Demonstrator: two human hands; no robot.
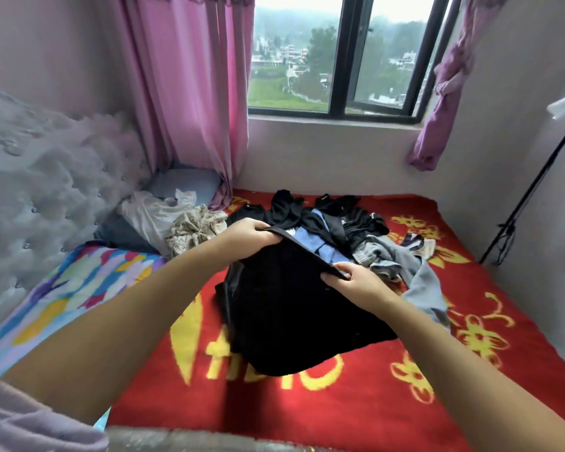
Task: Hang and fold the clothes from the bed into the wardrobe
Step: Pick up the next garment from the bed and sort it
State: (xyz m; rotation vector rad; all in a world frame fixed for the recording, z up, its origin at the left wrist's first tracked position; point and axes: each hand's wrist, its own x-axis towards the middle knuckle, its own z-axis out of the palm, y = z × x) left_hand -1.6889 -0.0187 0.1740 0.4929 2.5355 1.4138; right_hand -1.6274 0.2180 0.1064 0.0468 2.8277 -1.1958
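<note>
A black garment (291,314) hangs from both my hands over the red blanket (356,402) of the bed. My left hand (248,234) grips its upper edge at the far left corner. My right hand (349,278) pinches the same edge nearer to me on the right. Behind the garment lies a pile of clothes (333,223): several black pieces, a blue one (317,243) and a grey one (405,265) trailing to the right. The wardrobe is not in view.
A beige patterned cloth (193,231) and a pale garment (150,213) lie by the tufted headboard (46,190) at left, beside a colourful sheet (79,282). Pink curtains (190,93) flank the window (336,57). A black stand (529,197) leans at the right wall.
</note>
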